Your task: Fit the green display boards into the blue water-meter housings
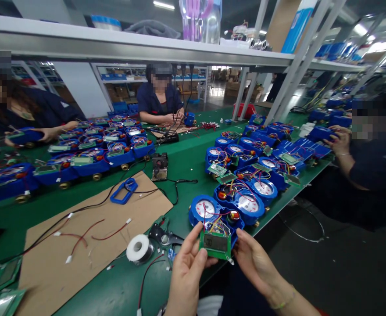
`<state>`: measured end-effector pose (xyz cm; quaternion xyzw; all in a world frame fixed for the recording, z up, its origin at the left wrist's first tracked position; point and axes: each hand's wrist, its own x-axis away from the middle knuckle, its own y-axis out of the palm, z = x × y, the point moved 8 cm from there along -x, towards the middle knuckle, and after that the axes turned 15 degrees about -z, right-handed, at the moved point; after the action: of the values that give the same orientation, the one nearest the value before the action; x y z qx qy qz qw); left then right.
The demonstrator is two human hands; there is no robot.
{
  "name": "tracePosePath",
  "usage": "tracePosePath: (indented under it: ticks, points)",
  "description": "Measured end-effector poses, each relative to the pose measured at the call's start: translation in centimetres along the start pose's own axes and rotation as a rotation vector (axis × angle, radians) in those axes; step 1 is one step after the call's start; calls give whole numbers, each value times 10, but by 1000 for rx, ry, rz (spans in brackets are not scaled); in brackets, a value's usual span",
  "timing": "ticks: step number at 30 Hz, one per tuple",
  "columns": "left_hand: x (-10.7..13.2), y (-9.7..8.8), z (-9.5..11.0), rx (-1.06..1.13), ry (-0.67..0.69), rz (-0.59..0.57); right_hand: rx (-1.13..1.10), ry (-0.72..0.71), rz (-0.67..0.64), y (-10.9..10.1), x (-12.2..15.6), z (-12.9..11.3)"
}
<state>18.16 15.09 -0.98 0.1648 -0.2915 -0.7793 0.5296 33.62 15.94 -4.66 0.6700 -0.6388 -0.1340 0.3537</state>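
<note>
My left hand (189, 267) pinches the left edge of a green circuit board (224, 253) with a small display, thumb in front and fingers beneath. Dark marks show on the display. Thin red, yellow and white wires run from the board into a blue meter housing (193, 218) just behind it. That housing has a round white dial (204, 209) and an orange-brown part (234, 215) in it. My right hand (254, 256) is closed against the housing's right side, close to the board; its fingertips are partly hidden.
More blue meters (248, 202) crowd the bench behind, and rows of them (91, 164) stand at left. Near my left lie a solder spool (139, 249), wire strippers (165, 237) and cardboard (97, 241) with loose wires. Co-workers sit around; a shelf (130, 46) crosses overhead.
</note>
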Motion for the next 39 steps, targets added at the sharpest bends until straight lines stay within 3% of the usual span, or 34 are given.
tracePosePath:
  ticks: [4, 8, 18, 28, 32, 36, 39]
  points:
    - [-6, 2, -4, 10, -6, -26, -6, 0, 43, -8, -8, -4]
    - [-4, 6, -3, 36, 20, 42, 14, -19, 41, -11, -12, -7]
    - [-2, 8, -3, 53, 26, 109, 105, -103, -5, -5, -5, -12]
    - [-1, 5, -6, 56, 13, 111, 109, -122, -7, -8, 1, -16]
    - [-4, 3, -11, 40, 8, 53, 137, -117, -7, -8, 4, -17]
    - [-2, -2, -8, -105, 47, -6, 283, -157, 74, -24, 13, -15]
    - [4, -14, 7, -451, 146, 33, 594, -319, 269, -51, 26, -30]
